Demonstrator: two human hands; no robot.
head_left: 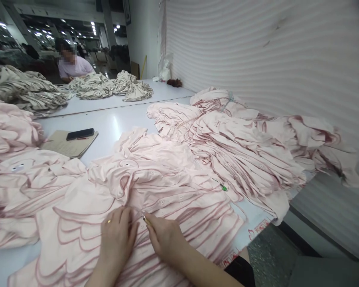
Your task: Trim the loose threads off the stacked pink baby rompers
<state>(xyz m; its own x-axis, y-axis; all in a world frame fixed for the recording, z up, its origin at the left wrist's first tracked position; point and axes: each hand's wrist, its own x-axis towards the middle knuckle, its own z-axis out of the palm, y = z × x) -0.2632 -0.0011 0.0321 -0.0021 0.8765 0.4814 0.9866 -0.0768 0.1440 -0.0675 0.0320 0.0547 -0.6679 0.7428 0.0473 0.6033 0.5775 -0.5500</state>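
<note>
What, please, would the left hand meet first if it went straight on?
The left hand would probably meet the bunched pink fabric just ahead of it, though depth is unclear.

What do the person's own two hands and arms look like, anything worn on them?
The left hand wears a thin gold-coloured ring on one finger. The right hand is ungloved too, with no ring that I can make out. Both forearms are sleeveless as far as they show, with no watch or bracelet visible.

Small tool (145, 219), mostly hidden
</note>
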